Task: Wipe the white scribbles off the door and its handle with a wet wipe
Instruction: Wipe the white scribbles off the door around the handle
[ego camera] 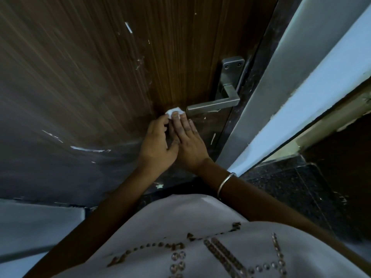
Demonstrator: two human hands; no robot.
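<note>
A brown wooden door (84,77) fills the view, with white scribbles (88,149) across its lower left and small white marks (128,27) higher up. A steel lever handle (212,106) on a back plate sits at the door's right edge, with white flecks under the lever. A small crumpled white wet wipe (174,111) lies against the door just left of the lever's tip. My right hand (188,141) has straight fingers laid over the wipe. My left hand (155,143) is beside it, its fingertips pinching the wipe's left edge.
The dark door frame (251,93) and a pale blue wall (313,83) run along the right. Dark speckled floor (291,187) lies at lower right. My white studded garment (200,247) fills the bottom. A bangle (224,182) is on my right wrist.
</note>
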